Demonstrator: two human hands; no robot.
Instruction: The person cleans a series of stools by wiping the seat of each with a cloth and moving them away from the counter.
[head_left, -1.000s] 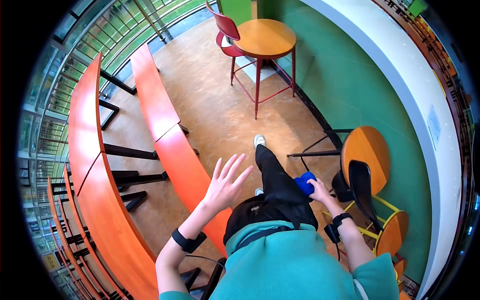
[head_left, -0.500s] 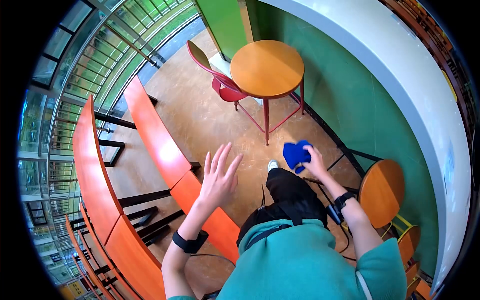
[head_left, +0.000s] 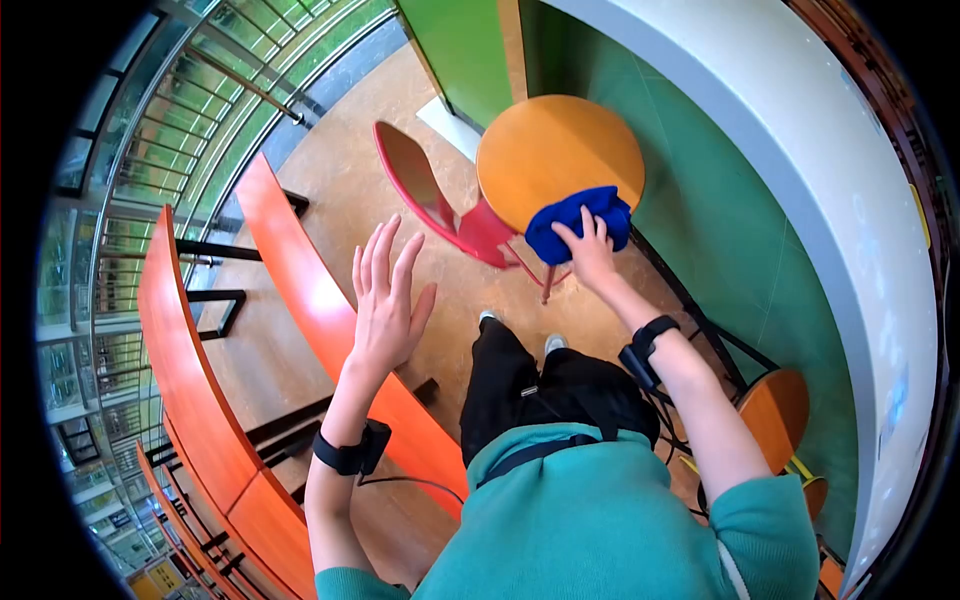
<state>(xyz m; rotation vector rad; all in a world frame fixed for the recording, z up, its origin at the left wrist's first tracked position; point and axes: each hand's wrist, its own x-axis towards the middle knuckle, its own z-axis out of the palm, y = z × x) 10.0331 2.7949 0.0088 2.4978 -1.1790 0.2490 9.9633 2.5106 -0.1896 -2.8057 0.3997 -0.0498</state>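
A blue cloth [head_left: 552, 238] lies bunched under my right hand [head_left: 592, 256], whose fingers grip it at the near edge of a round wooden table [head_left: 560, 150]. The cloth overlaps the tabletop's front rim. My left hand [head_left: 385, 300] is raised with its fingers apart, holding nothing, in front of the floor and beside a long orange bench. A red chair [head_left: 485, 235] with a wooden back stands just left of the round table, between it and my left hand.
Long orange benches or tables [head_left: 285, 260] run along the left, with railings and windows beyond. A green wall [head_left: 700, 190] with a white ledge curves along the right. Wooden stools [head_left: 775, 420] stand at the lower right.
The round table and chair appear closer. My right hand has moved up with the blue cloth, from above the floor to the table's edge. My left hand has shifted left and up.
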